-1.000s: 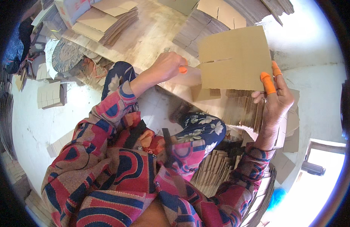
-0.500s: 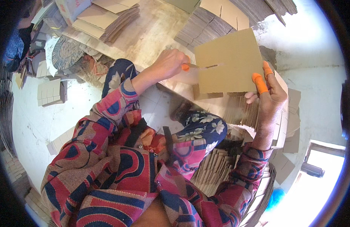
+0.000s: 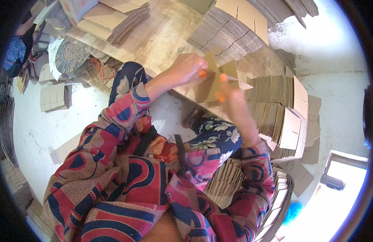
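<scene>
My left hand [image 3: 188, 69] is closed above the bench edge, an orange cover on one fingertip. What it pinches is too small to make out. Beside it, a brown cardboard sheet [image 3: 210, 62] stands tilted, with two flap-like parts showing. My right hand [image 3: 235, 103], smeared by motion, reaches in from the right with orange-covered fingers on the sheet; part of its grip is blurred. Right of this hand stand packed stacks of slotted cardboard pieces [image 3: 271, 90].
The wooden bench [image 3: 154, 30] carries a slit cardboard stack [image 3: 227, 36] at the far side and flat sheets [image 3: 100, 18] at the far left. More pieces [image 3: 53, 97] lie on the floor at left. Upright cardboard [image 3: 225, 179] stands beside my right knee.
My right hand has moved left toward my left hand. The cardboard sheet, broad-faced before, has turned and now looks narrow between the hands. My left hand has barely moved.
</scene>
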Demonstrator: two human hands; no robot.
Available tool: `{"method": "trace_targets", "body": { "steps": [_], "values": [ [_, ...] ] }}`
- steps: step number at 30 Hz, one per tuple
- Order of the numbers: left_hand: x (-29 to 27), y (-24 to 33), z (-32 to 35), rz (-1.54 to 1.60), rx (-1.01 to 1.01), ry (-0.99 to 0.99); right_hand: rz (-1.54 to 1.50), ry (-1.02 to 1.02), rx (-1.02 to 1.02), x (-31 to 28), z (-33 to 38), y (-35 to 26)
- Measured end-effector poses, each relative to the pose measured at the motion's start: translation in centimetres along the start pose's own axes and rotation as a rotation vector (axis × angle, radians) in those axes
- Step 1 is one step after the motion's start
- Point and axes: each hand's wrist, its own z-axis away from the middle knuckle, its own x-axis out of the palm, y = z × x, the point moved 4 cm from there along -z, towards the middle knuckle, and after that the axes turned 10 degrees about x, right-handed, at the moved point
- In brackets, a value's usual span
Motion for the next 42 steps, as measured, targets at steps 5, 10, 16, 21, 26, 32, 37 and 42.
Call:
{"method": "trace_targets", "body": {
  "steps": [5,10,16,21,26,32,37,42],
  "values": [
    [-0.1,0.5,0.2,0.001,-0.044,0.018,0.401,0.002,0.043,1.4,1.4,-2.7],
    [-0.1,1.4,0.0,-0.086,-0.016,-0.012,0.298,0.439,0.051,-3.4,0.0,-1.2],
    [-0.2,2.5,-1.1,-0.253,0.328,0.172,0.057,0.047,0.097,-1.7,-1.4,1.6],
    [0.7,2.6,-2.6,-0.189,0.443,0.018,0.051,0.092,-0.015,-1.1,-0.8,2.6],
    [2.5,1.8,-2.9,-0.179,0.393,-0.392,-0.146,0.122,-0.189,-1.0,0.0,2.3],
    [-1.0,2.4,-1.0,-0.228,0.368,-0.137,-0.168,0.391,-0.224,-4.2,0.6,4.0],
    [-8.7,3.3,2.0,-0.438,0.317,0.26,0.491,0.688,0.321,-12.5,1.6,10.5],
    [-14.2,0.6,5.3,-0.842,0.19,0.472,0.669,0.601,0.932,-12.7,1.6,20.9]
  ]
}}
